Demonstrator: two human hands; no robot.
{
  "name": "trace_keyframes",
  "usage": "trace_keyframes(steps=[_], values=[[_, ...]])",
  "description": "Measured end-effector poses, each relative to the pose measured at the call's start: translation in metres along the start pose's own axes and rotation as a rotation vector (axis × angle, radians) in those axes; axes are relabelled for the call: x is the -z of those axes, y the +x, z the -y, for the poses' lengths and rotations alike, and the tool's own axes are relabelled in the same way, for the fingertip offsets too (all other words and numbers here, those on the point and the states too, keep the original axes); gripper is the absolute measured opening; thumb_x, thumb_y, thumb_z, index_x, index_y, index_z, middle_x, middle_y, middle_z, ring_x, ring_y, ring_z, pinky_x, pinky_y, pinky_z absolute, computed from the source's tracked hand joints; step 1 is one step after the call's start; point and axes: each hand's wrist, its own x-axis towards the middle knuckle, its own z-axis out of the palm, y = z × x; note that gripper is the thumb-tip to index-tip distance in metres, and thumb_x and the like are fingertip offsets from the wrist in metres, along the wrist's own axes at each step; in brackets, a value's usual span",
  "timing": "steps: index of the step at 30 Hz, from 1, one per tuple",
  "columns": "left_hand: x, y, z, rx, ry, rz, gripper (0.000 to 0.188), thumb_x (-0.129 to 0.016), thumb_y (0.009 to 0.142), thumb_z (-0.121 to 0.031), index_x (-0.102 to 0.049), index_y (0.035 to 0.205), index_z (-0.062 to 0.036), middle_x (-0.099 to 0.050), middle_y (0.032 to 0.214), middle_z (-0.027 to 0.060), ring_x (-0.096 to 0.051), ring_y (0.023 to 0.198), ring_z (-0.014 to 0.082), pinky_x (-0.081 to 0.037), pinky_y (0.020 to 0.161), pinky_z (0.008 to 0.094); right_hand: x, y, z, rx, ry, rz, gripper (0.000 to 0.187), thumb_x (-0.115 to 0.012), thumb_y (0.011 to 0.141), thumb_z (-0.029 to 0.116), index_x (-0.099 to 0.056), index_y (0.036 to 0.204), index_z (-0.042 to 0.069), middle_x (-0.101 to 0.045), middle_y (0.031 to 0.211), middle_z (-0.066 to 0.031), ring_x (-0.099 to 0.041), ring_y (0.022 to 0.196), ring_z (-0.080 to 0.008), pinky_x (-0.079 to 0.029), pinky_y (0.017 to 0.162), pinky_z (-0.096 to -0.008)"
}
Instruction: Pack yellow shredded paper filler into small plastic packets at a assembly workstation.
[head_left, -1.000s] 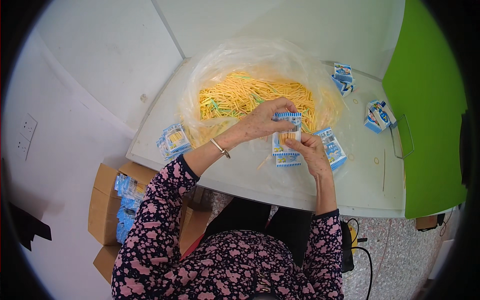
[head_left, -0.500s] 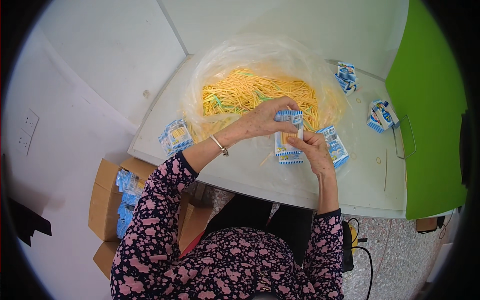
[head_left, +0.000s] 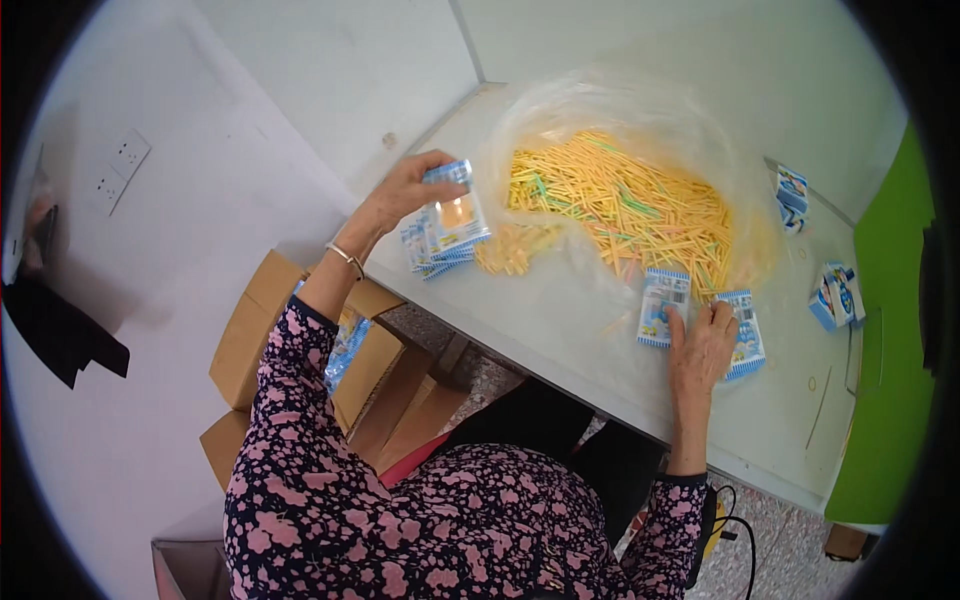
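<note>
My left hand (head_left: pixel 412 190) is closed on a small blue-and-white packet (head_left: pixel 458 212), whose clear window shows something yellow. It holds this packet over a small stack of similar packets (head_left: pixel 418 252) at the table's left edge. My right hand (head_left: pixel 702 352) rests at the table's front right, thumb and fingers apart. The thumb lies at the edge of one flat packet (head_left: pixel 661 300), and the fingertips touch the top of another packet (head_left: pixel 746 345). Behind the hands, a large clear plastic bag (head_left: pixel 610 95) lies open, full of short thin sticks (head_left: pixel 620 200), mostly yellow with some green and pink.
More packets lie at the back right (head_left: pixel 792 190) and beside the green panel (head_left: pixel 836 298). A wire stand (head_left: pixel 866 350) and rubber bands (head_left: pixel 812 383) are on the white table (head_left: pixel 560 320). Below on the left stands an open cardboard box (head_left: pixel 250 330) holding blue packets.
My hands have parted: the left carried a packet from the middle to the left stack, and the right moved onto the packets at the right. The whole view has swung leftward.
</note>
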Motion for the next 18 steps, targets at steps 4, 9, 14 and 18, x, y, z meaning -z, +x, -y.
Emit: trace_keyframes(steps=[4, 9, 14, 18], values=[[0.022, -0.012, 0.051, 0.154, 0.033, -0.059, 0.03, -0.069, 0.076, -0.018, -0.059, 0.098, -0.0001, -0.061, 0.089, 0.0036, -0.055, 0.081, 0.0098, -0.045, 0.073, 0.0251, -0.008, -0.002, 0.006, 0.032, -0.092, -0.018, 0.034, -0.069, 0.071, 0.026, -0.059, 0.087, -0.002, -0.05, 0.095, -0.0127, -0.048, 0.087, -0.0294, -0.041, 0.074, -0.0384], [0.012, -0.004, 0.1, 0.12, 0.128, -0.1, 0.032, -0.07, 0.074, -0.019, -0.057, 0.096, 0.0007, -0.06, 0.089, 0.0054, -0.055, 0.082, 0.0128, -0.045, 0.072, 0.028, -0.021, -0.005, 0.0, 0.026, 0.026, 0.031, 0.023, -0.066, 0.073, 0.016, -0.056, 0.085, -0.001, -0.05, 0.097, -0.0118, -0.048, 0.089, -0.0299, -0.039, 0.075, -0.0406], [-0.011, 0.01, 0.078, -0.41, 0.813, -0.695, 0.033, -0.07, 0.073, -0.021, -0.058, 0.098, -0.0027, -0.058, 0.096, 0.0098, -0.054, 0.091, 0.0252, -0.042, 0.081, 0.035, -0.014, 0.005, -0.002, 0.067, 0.158, -0.155, 0.014, -0.063, 0.073, 0.007, -0.053, 0.082, 0.001, -0.051, 0.089, -0.0118, -0.049, 0.085, -0.0296, -0.039, 0.074, -0.0401], [-0.079, 0.009, -0.015, -0.636, 0.498, -0.45, 0.033, -0.07, 0.073, -0.023, -0.058, 0.098, -0.004, -0.059, 0.097, 0.0102, -0.052, 0.097, 0.0259, -0.039, 0.086, 0.0359, 0.001, 0.007, 0.005, 0.072, 0.49, -0.145, 0.012, -0.061, 0.077, 0.003, -0.052, 0.084, 0.0, -0.054, 0.079, -0.0098, -0.052, 0.073, -0.0239, -0.041, 0.068, -0.0331]])
